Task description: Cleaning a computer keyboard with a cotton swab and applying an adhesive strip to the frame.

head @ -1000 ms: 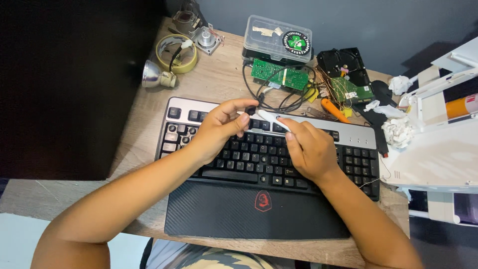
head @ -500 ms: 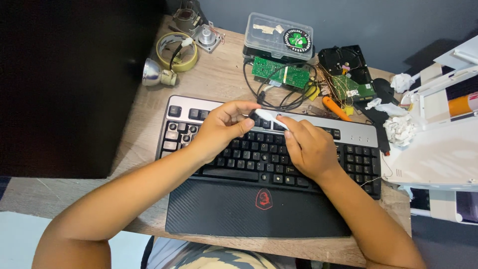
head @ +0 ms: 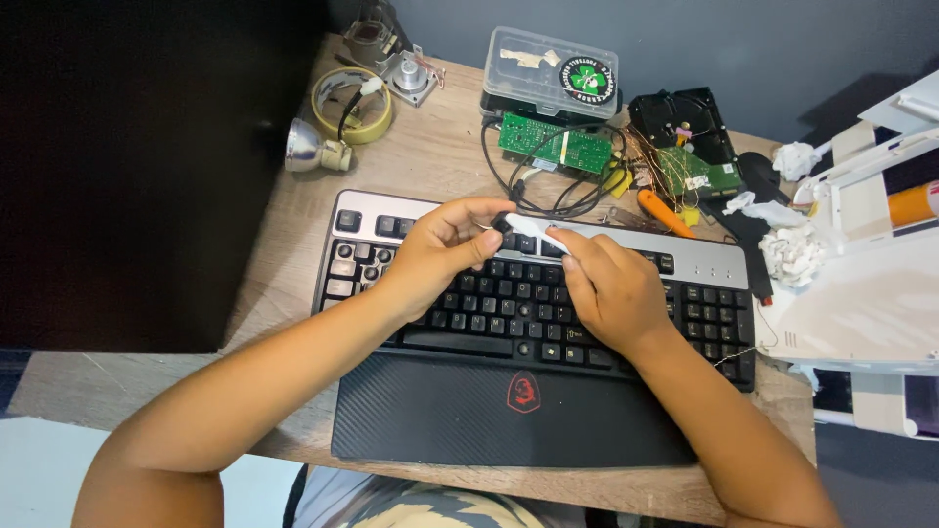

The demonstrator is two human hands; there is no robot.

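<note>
A keyboard (head: pixel 699 266) with black keys, a silver frame and a black wrist rest lies on the wooden desk. Above its upper middle rows, my left hand (head: pixel 442 252) pinches a small black keycap-like piece (head: pixel 502 223) between thumb and fingers. My right hand (head: pixel 611 291) presses a strip of white tissue (head: pixel 536 229) against that piece with its fingertips. Both forearms reach in from the bottom edge. Some keys near the left hand look missing or uneven.
Behind the keyboard lie a green circuit board (head: pixel 553 147) with black cables, a clear plastic box (head: pixel 553 70), a hard drive (head: pixel 680 117), a tape roll (head: pixel 352 103), a lamp reflector (head: pixel 305 152) and an orange-handled tool (head: pixel 660 210). Crumpled tissues (head: pixel 787 256) and a white machine (head: pixel 866 303) sit at right.
Both hands stay over the keyboard's upper middle. The fingers and the white tissue have shifted slightly against the black piece.
</note>
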